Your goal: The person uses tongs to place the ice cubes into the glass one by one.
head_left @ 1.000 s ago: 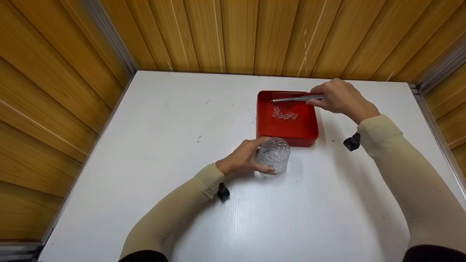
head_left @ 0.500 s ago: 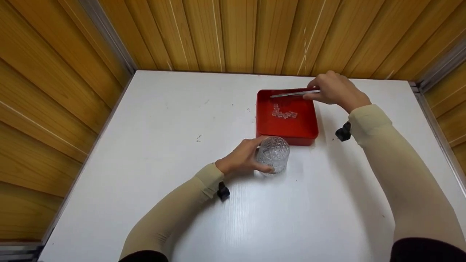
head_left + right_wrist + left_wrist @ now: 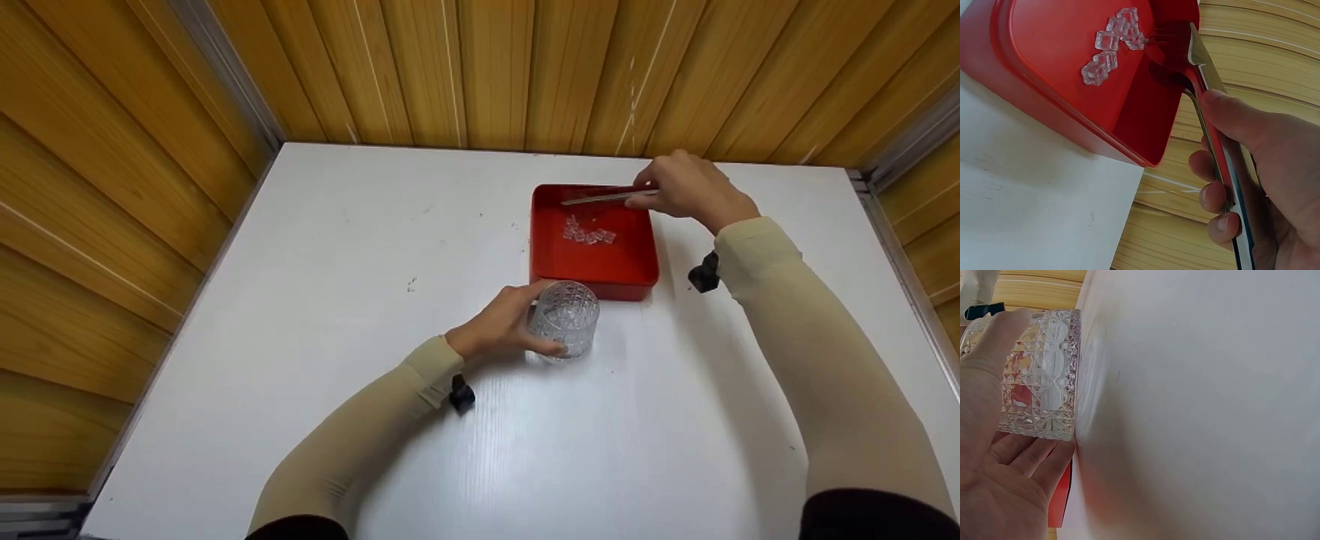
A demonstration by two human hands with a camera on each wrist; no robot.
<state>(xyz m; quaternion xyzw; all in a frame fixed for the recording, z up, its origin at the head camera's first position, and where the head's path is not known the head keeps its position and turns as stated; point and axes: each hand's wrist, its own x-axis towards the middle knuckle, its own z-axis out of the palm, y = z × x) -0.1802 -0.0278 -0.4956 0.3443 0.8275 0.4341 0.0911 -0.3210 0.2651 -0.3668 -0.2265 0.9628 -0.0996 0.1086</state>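
My left hand (image 3: 501, 322) holds a clear cut-glass tumbler (image 3: 568, 319), thumb on one side and fingers on the other. The tumbler stands on the white table just in front of a red square box (image 3: 592, 264). Several clear cubes (image 3: 1107, 40) like ice lie in a bent row on the box floor. My right hand (image 3: 690, 189), over the box's far right corner, grips metal serving tongs (image 3: 1216, 129). In the right wrist view the tongs show a forked tip and a spoon-like one, both inside the box, with the fork tines right by the end cube.
The white table (image 3: 360, 247) ends at wood-look panels (image 3: 495, 75) at the back and sides. Metal corner posts (image 3: 225, 71) join the panels. The box has raised walls around the cubes. Black wrist devices (image 3: 705, 274) hang at both cuffs.
My right hand with the tongs has moved back and a little left over the box, then dipped slightly. My left hand and the tumbler stay where they were.
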